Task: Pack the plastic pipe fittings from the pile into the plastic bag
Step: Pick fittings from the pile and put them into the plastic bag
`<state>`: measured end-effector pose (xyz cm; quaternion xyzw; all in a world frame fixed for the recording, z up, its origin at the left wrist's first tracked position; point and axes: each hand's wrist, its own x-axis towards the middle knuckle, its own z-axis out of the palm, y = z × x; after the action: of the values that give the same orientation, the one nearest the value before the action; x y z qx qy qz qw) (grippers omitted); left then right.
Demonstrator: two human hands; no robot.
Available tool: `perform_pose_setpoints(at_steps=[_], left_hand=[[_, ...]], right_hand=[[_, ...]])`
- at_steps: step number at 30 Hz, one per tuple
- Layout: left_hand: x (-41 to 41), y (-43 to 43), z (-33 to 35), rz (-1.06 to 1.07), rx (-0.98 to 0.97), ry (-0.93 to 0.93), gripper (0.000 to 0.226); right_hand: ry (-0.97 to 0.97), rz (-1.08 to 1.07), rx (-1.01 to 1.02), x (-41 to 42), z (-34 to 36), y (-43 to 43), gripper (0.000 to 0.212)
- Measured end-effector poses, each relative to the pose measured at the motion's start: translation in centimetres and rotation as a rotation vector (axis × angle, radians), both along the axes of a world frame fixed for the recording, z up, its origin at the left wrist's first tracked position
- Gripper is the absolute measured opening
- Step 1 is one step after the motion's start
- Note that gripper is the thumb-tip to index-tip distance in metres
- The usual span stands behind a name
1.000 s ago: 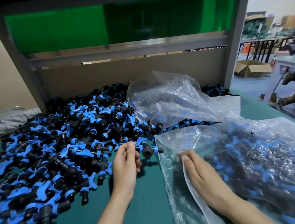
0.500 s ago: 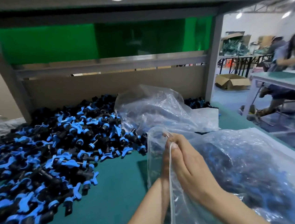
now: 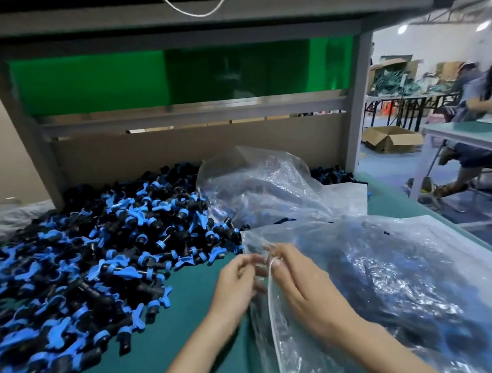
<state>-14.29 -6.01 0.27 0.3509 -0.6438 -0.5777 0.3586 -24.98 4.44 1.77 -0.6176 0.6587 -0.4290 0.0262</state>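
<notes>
Low in the middle of the frame, both hands meet at the mouth of the plastic bag (image 3: 395,277). The right hand (image 3: 304,291) pinches the bag's white edge between thumb and fingers, likely to keep the mouth open so parts can drop in. The left hand (image 3: 235,279) sits just beside it with curled fingers; it is too blurry to tell if they pinch anything. Many fittings lie inside the bag at the lower right. The pile of pipe fittings (image 3: 83,275) covers the left side of the green table (image 3: 191,289), near enough to reach. A crumpled bag (image 3: 269,190) lies behind, mid-frame.
</notes>
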Motion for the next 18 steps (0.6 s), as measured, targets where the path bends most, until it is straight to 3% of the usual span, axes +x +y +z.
perform_pose_setpoints(at_steps=[4,8,10,13,18], left_hand=[[6.7,-2.4,-4.8,0.195,-0.326,-0.345,0.029],[7.4,-3.5,-6.0,0.268,-0.628,-0.591,0.023],[6.3,-4.1,-6.3,0.286,-0.742,-0.718,0.035],[4.9,-5.2,-5.8,0.311,-0.799,-0.846,0.044],[2.7,-7.5,-4.4,0.431,-0.734,-1.062,0.047]], right_hand=[[0.088,0.057,0.157,-0.7,-3.2,-0.9,0.030],[0.081,0.049,0.221,-1.5,-5.0,-1.5,0.025],[0.084,0.048,0.218,-1.8,-5.2,-1.6,0.022],[0.090,0.045,0.204,-1.9,-5.2,-1.7,0.020],[0.070,0.041,0.204,-2.1,-5.3,-1.7,0.024]])
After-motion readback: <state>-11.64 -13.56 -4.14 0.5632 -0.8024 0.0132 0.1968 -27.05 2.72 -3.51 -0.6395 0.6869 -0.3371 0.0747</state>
